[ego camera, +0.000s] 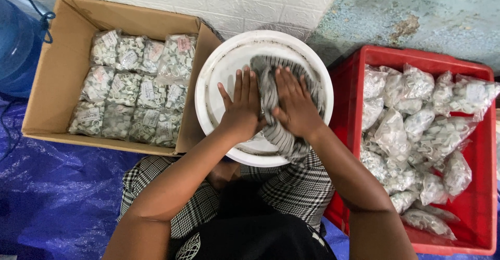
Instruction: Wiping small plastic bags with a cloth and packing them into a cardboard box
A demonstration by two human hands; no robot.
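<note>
Between the cardboard box (57, 72) and the red plastic crate (471, 208), your 2 hands press flat on a striped grey cloth (276, 130) inside the round white basin (213, 78). Your left hand (241, 109) and right hand (296, 106) have fingers spread, gripping nothing. Crinkled clear bags (416, 130) hold small pale pieces, too small to identify.

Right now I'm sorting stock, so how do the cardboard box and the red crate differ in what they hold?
The cardboard box holds its bags flat in neat rows, with labels showing; the red crate holds its bags heaped loosely. The box is brown with open flaps and lies to the left of the white basin; the crate is rigid plastic and lies to its right. Both hold clear bags of small pale parts.
</note>
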